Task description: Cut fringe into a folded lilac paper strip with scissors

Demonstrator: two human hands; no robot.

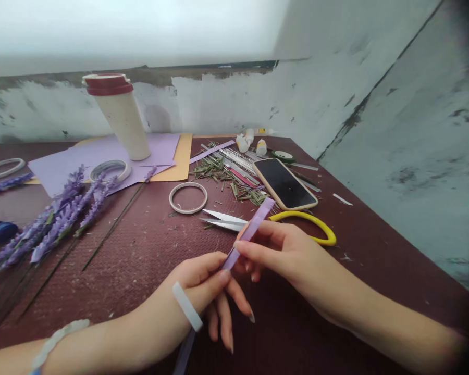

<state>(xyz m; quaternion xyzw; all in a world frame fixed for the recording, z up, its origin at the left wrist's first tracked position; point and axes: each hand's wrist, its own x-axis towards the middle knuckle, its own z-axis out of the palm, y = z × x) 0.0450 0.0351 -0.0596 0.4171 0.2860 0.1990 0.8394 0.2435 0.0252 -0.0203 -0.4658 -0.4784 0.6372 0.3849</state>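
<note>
A narrow purple paper strip runs slantwise between my two hands. My left hand pinches its lower end between thumb and forefinger, the other fingers hanging loosely. Higher up, my right hand grips the same strip between thumb and fingers. A short white strip lies across the back of my left hand near the thumb. Just beyond the hands, scissors with yellow handles rest on the table, blades pointing left and partly hidden by the strip and my right hand.
Purple lavender-like paper flowers lie at left. A lidded cup stands on purple sheets. A tape roll, a phone, cut green scraps and wires and small glue bottles occupy the table's far middle and right.
</note>
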